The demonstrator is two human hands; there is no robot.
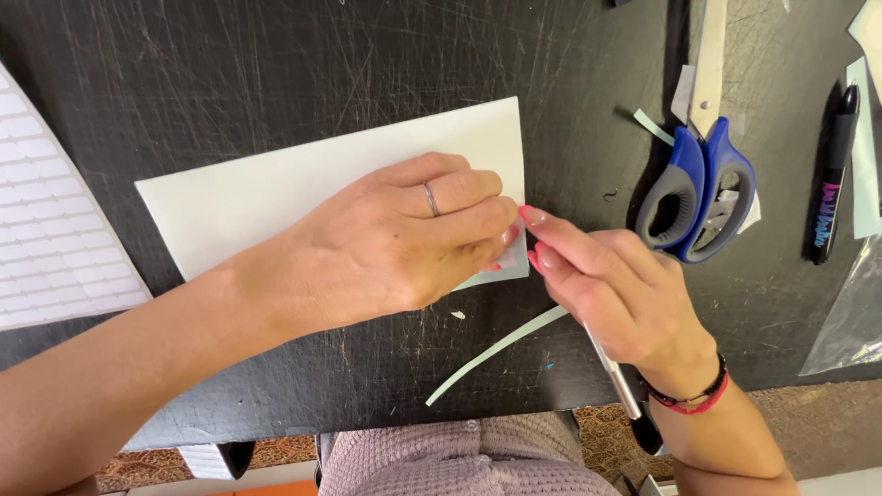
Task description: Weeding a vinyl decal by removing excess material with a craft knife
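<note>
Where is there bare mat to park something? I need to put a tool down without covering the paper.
Free: the black mat above the white sheet, and the strip below the left hand, left of the thin paper strip. Crowded: the right side, with the right hand, scissors and pen.

A pale mint rectangular paper sheet (276,197) lies on the scratched black cutting mat (276,55); blue-and-grey-handled steel scissors (700,188) at three o'clock.

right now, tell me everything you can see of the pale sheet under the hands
The pale sheet is a thin, pale blue-white rectangle that looks like paper or card, lying flat and slightly skewed on the scratched black mat. The left hand presses on its right end, covering the lower right corner. The right hand, holding a slim metal tool, meets its right edge.
</note>
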